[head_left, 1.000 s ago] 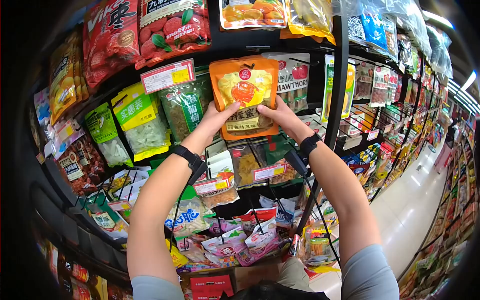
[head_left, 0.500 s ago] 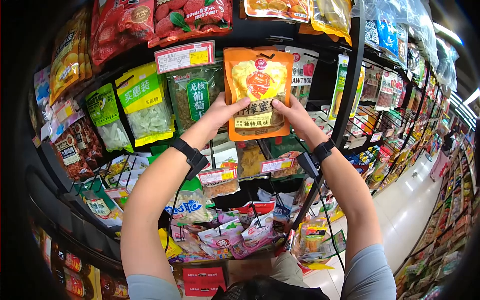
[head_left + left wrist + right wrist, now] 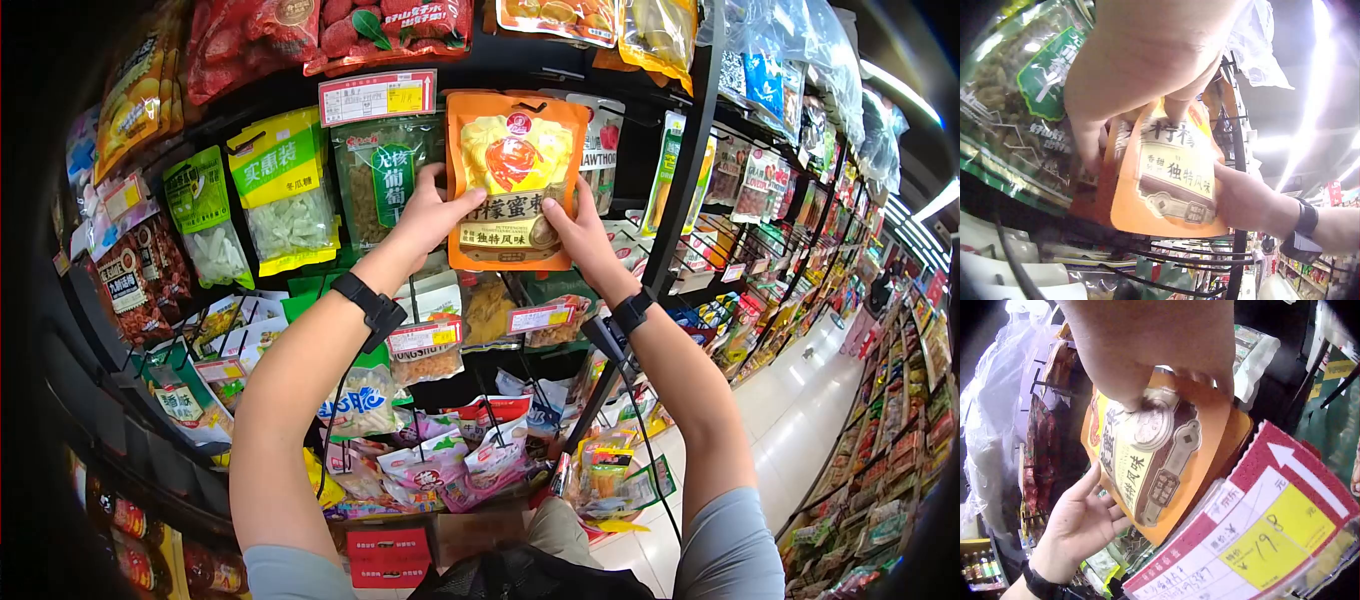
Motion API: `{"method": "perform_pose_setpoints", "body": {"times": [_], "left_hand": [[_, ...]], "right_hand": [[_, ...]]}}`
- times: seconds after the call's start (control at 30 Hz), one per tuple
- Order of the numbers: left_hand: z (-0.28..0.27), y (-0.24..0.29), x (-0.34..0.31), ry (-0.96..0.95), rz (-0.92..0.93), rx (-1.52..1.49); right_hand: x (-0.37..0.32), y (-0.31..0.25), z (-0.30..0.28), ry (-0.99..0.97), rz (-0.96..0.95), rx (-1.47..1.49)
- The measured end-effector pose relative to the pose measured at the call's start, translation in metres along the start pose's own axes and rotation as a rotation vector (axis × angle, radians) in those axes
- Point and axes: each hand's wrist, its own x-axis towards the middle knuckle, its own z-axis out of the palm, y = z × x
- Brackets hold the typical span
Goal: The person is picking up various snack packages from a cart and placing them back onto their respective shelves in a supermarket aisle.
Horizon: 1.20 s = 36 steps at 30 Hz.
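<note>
An orange pouch (image 3: 515, 150) with a yellow picture stands upright at the rack, a similar pouch edge showing behind it. My left hand (image 3: 432, 215) grips its left edge, thumb on the front and fingers behind. On the opposite edge, my right hand (image 3: 582, 232) holds it the same way. The left wrist view shows the pouch (image 3: 1166, 181) with my left hand (image 3: 1141, 62) over it. In the right wrist view my right hand (image 3: 1160, 344) pinches the pouch (image 3: 1147, 444), thumb on its front. A green raisin-like bag (image 3: 380, 170) hangs just left of it.
A price tag (image 3: 378, 97) juts out at the upper left of the pouch, another tag (image 3: 541, 317) below it. Black hooks and a dark upright post (image 3: 690, 150) stand to the right. Hanging snack bags (image 3: 285, 190) fill the left side; an aisle floor (image 3: 775, 430) lies right.
The head view has shifted, so the rack and tags sit in slightly different places. Both hands keep their hold on the orange pouch, which stays close to the same spot on the rack.
</note>
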Motion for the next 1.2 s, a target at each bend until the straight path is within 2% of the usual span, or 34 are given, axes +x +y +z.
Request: {"method": "perform_pose_setpoints", "body": {"times": [0.07,0.13,0.17,0.23,0.27,0.3,0.33,0.37,0.4,0.43,0.47,0.5,0.53,0.57,0.6,0.63,0.67,0.73,0.8,0.87,0.9,0.93,0.97,1.0,1.07,1.13,1.2], "left_hand": [[0.004,0.002,-0.004,0.14,0.076,0.026],[-0.002,-0.007,0.011,0.059,0.066,0.162],[-0.003,-0.015,0.016,0.014,0.055,0.232],[0.006,0.001,0.0,0.036,0.058,0.139],[0.006,-0.006,0.002,-0.005,0.061,0.042],[0.004,-0.007,0.003,0.0,0.089,0.071],[0.002,-0.007,0.003,0.004,0.148,0.149],[0.004,0.009,-0.011,0.006,0.165,0.145],[0.007,0.011,-0.015,0.047,0.234,0.034],[0.01,0.023,-0.028,0.019,0.191,-0.05],[0.009,0.026,-0.037,-0.071,0.227,-0.151],[0.009,0.031,-0.045,-0.102,0.266,-0.206],[0.006,0.031,-0.049,-0.131,0.293,-0.314],[0.007,0.036,-0.058,-0.09,0.301,-0.364],[0.003,0.041,-0.066,-0.103,0.373,-0.34],[0.003,0.045,-0.077,0.022,0.423,-0.221],[0.023,0.058,-0.09,0.055,0.381,-0.272],[0.062,0.083,-0.118,0.125,0.302,-0.379],[0.061,0.067,-0.131,-0.019,0.48,0.017],[0.064,0.017,-0.158,0.043,0.378,0.159],[0.098,0.01,-0.172,0.064,0.229,-0.069],[0.12,-0.006,-0.18,-0.028,0.23,-0.167],[0.14,-0.023,-0.188,-0.162,0.266,-0.276],[0.163,-0.043,-0.195,-0.254,0.265,-0.337],[0.203,-0.09,-0.206,-0.397,0.165,-0.312],[0.257,-0.16,-0.221,-0.406,0.056,-0.373],[0.301,-0.223,-0.236,-0.458,-0.097,-0.312]], "right_hand": [[-0.001,0.004,-0.001,0.022,-0.045,-0.105],[-0.001,0.003,-0.001,0.054,-0.063,-0.312],[-0.002,0.002,-0.001,0.08,-0.148,-0.414],[-0.006,-0.008,0.001,0.14,-0.3,-0.618],[-0.006,-0.015,0.001,0.122,-0.217,-0.631],[-0.004,-0.013,0.001,0.056,-0.015,-0.299],[-0.007,-0.02,0.003,0.027,-0.067,-0.082],[-0.015,-0.037,0.002,-0.023,-0.025,-0.014],[-0.021,-0.051,0.0,-0.056,0.001,-0.047],[-0.025,-0.054,-0.003,-0.031,-0.14,-0.128],[-0.032,-0.062,-0.007,-0.048,-0.113,-0.138],[-0.034,-0.069,-0.009,-0.059,-0.189,-0.09],[-0.046,-0.104,-0.015,-0.052,-0.042,-0.271],[-0.052,-0.108,-0.019,-0.11,-0.16,-0.042],[-0.056,-0.115,-0.027,-0.141,-0.239,-0.05],[-0.07,-0.143,-0.023,-0.076,-0.171,-0.1],[-0.084,-0.172,-0.019,-0.014,-0.1,-0.145],[-0.107,-0.196,-0.019,0.088,-0.101,-0.475],[-0.112,-0.161,-0.063,-0.048,-0.554,-0.939],[-0.155,-0.13,-0.109,-0.086,-0.35,-0.866],[-0.173,-0.128,-0.104,-0.084,-0.022,-0.505],[-0.191,-0.126,-0.099,0.032,0.272,-0.138],[-0.215,-0.101,-0.111,0.062,0.195,-0.215],[-0.238,-0.082,-0.121,0.064,0.26,-0.173],[-0.284,-0.043,-0.147,0.076,0.537,-0.044],[-0.33,0.009,-0.171,0.151,0.665,-0.016],[-0.372,0.061,-0.192,0.203,0.775,-0.038]]}}
